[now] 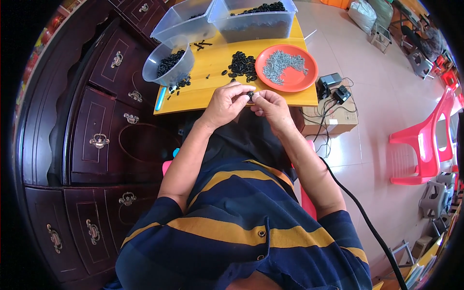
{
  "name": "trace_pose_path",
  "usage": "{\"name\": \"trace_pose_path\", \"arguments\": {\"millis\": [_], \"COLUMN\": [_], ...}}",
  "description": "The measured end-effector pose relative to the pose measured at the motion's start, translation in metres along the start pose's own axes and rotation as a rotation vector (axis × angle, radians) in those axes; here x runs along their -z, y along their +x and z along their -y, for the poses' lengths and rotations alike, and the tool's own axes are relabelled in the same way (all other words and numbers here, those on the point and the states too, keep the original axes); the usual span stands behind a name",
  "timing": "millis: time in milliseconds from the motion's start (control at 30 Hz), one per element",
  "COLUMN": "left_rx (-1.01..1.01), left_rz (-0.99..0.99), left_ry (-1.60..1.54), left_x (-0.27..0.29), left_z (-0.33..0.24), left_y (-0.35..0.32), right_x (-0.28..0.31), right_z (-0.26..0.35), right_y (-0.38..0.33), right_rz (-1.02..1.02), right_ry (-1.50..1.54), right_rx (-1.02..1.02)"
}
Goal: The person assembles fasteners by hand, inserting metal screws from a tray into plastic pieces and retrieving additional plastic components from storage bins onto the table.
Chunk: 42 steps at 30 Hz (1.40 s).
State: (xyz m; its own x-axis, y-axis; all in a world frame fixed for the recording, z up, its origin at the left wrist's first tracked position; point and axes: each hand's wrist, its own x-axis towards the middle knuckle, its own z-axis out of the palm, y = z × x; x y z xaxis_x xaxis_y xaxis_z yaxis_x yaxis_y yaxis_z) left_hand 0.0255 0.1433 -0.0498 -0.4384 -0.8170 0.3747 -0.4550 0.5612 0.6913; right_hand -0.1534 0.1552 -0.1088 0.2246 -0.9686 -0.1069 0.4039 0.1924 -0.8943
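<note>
Both hands meet at the near edge of a yellow table (212,67). The left hand (226,102) is curled nearly closed, its thumb and fingertips pinching a small black ring (250,94). The right hand (270,105) is curled the same way, its fingertips closing on that same ring from the other side, so the two hands touch around it. The ring sits between the fingertips just above the table's near edge; it is too small to make out any finer detail.

One orange plate (309,72) lies on the right part of the table, just beyond the right hand, and carries one heap of small silver metal parts (285,65). Left of the plate, one loose pile of black rings (241,65) lies on the bare wood, straight beyond the hands. A few stray rings are scattered near it, too many and too small to count.

One round clear bowl (169,63), partly filled with black rings, stands at the left edge of the table. Two clear plastic tubs (251,24) stand at the far end, side by side; the right one holds more black pieces.

One dark wooden cabinet (96,140) with brass handles stands to the left. One red plastic chair (425,140) stands well off to the right on the tiled floor.
</note>
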Motion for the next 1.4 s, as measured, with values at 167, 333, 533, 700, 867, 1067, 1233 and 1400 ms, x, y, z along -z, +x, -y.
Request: {"name": "trace_pose_path", "arguments": {"millis": [167, 333, 533, 700, 867, 1067, 1233, 1400], "left_rx": [0.139, 0.206, 0.233, 0.247, 0.231, 0.250, 0.217, 0.221], "left_rz": [0.044, -0.021, -0.013, -0.029, -0.063, -0.022, -0.048, -0.039], "left_ry": [-0.163, -0.329, -0.386, -0.423, -0.486, -0.477, -0.394, -0.309], "left_x": [0.000, -0.007, -0.007, -0.007, -0.008, -0.009, -0.013, -0.011], "left_z": [0.007, 0.013, 0.014, 0.016, 0.018, 0.018, 0.023, 0.020], "left_y": [-0.003, -0.005, -0.005, -0.006, -0.007, -0.007, -0.007, -0.007], "right_x": [-0.004, -0.007, -0.007, -0.009, -0.009, -0.007, -0.009, -0.009], "right_z": [0.003, 0.004, 0.001, -0.001, -0.001, -0.002, 0.001, 0.005], "right_y": [-0.002, -0.003, -0.001, -0.001, -0.002, -0.001, -0.004, -0.005], "right_rz": [-0.008, -0.015, -0.044, -0.072, -0.057, -0.066, -0.103, -0.097], "right_ry": [-0.062, -0.020, -0.020, -0.056, -0.153, -0.171, -0.090, -0.034], "right_rx": [0.012, 0.047, 0.131, 0.196, 0.234, 0.234, 0.178, 0.125]}}
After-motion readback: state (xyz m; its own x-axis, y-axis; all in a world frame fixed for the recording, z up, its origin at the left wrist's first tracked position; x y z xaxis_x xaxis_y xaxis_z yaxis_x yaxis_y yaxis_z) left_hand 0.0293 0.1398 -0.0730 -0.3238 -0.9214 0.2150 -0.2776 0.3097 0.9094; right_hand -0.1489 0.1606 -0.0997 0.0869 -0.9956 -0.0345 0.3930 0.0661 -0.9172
